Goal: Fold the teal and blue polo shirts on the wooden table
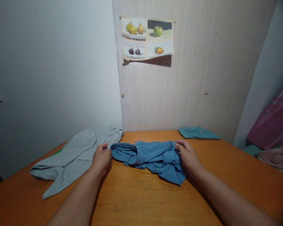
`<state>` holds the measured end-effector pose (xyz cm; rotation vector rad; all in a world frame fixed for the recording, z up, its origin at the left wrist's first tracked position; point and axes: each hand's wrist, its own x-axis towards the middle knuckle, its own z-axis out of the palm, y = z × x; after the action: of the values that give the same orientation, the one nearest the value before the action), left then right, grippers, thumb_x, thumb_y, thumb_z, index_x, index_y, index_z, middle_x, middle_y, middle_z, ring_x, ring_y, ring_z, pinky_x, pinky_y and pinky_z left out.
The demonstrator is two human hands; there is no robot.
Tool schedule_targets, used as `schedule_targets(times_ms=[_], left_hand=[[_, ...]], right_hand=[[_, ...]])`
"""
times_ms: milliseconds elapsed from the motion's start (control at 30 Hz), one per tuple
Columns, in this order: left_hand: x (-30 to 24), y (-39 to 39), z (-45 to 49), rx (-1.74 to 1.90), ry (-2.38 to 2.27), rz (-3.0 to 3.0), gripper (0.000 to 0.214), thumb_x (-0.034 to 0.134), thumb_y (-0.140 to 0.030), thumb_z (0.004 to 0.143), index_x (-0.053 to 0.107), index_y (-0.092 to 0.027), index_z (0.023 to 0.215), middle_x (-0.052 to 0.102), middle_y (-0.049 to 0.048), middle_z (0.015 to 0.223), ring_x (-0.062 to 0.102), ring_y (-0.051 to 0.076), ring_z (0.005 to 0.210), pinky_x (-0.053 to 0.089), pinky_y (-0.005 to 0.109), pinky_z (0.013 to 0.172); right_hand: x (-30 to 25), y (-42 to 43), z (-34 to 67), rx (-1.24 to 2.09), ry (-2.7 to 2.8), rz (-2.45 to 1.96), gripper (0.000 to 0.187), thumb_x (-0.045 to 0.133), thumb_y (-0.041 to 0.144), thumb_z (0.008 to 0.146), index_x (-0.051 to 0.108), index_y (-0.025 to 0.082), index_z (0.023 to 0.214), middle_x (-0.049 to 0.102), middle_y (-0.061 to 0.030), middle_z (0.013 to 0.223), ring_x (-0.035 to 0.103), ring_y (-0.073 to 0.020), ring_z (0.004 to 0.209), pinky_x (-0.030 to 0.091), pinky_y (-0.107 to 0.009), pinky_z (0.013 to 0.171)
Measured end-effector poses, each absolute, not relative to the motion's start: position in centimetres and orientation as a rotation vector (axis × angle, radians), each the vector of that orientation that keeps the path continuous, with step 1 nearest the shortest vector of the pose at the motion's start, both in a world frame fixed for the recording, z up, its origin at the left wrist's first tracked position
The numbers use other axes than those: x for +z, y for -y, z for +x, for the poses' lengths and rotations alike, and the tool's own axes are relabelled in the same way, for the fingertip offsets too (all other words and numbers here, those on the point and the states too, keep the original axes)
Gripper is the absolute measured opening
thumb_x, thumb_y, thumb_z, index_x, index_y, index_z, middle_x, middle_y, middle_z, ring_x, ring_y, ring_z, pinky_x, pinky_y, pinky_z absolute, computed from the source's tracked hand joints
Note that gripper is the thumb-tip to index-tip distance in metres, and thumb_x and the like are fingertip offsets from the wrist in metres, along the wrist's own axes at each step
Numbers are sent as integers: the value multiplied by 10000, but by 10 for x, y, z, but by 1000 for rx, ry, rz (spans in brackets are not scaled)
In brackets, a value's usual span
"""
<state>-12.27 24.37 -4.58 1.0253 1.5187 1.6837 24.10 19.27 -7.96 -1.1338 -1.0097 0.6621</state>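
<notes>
A crumpled blue garment (153,157) lies in the middle of the orange wooden table (141,201). My left hand (101,157) is closed, pinching the garment's left edge. At the garment's right edge, my right hand (187,153) has its fingers curled onto the cloth. Both forearms reach in from the bottom of the view.
A grey garment (70,157) is spread over the table's left side. A folded teal cloth (198,133) sits at the far right near the wood-panel wall. A fruit poster (147,38) hangs above. Pink fabric (273,125) lies off the table at right.
</notes>
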Motion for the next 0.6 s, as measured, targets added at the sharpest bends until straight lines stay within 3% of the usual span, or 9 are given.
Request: schedule_targets(times_ms=[67, 133, 267, 333, 400, 500, 600], left_hand=[[-53, -248, -123, 1612, -1518, 1077, 452, 717, -43, 597, 634, -203, 1012, 655, 116, 1221, 586, 250, 1195, 443, 261, 914], [-58, -251, -122, 1546, -1504, 1118, 535, 693, -52, 610, 616, -190, 1121, 647, 129, 1254, 587, 254, 1204, 441, 281, 941], [-64, -256, -122, 1433, -1462, 1195, 660, 687, -157, 672, 538, -146, 1315, 717, 111, 1054, 690, 222, 895, 503, 292, 783], [-66, -257, -125, 1391, -1468, 1269, 562, 678, -220, 682, 614, -136, 1234, 734, 83, 927, 684, 205, 771, 500, 274, 694], [-65, -256, -128, 1382, -1481, 1328, 371, 661, -251, 671, 714, -143, 1021, 733, 59, 810, 667, 206, 713, 478, 261, 631], [-57, -251, -132, 1470, -1409, 1306, 236, 651, -278, 659, 735, -155, 842, 706, 25, 686, 633, 201, 656, 455, 256, 597], [-39, -244, -135, 1695, -1201, 1223, 226, 675, -293, 658, 721, -153, 830, 705, 0, 713, 616, 174, 685, 468, 247, 654]], right_hand=[[-80, -192, 236, 560, 1085, -1191, 442, 666, 467, 822, 626, 262, 1211, 668, -70, 1221, 606, -245, 1135, 464, -382, 975], [-82, -193, 231, 503, 1157, -1269, 542, 666, 495, 823, 590, 252, 1301, 618, -106, 1337, 562, -268, 1240, 409, -419, 1063], [-84, -194, 227, 550, 1205, -1362, 669, 711, 502, 773, 561, 206, 1354, 628, -146, 1318, 574, -305, 1236, 424, -448, 1048], [-83, -194, 227, 587, 1197, -1357, 620, 747, 484, 738, 618, 208, 1279, 681, -131, 1210, 620, -306, 1150, 474, -425, 977], [-80, -191, 228, 650, 1232, -1309, 447, 761, 455, 724, 696, 210, 1091, 725, -96, 1031, 668, -284, 993, 517, -386, 860], [-70, -181, 223, 811, 1251, -1207, 241, 747, 415, 731, 670, 201, 813, 678, -20, 731, 639, -201, 683, 503, -309, 638], [-53, -167, 216, 1010, 1144, -1052, 209, 730, 367, 736, 627, 200, 808, 638, 12, 683, 592, -160, 597, 465, -270, 567]])
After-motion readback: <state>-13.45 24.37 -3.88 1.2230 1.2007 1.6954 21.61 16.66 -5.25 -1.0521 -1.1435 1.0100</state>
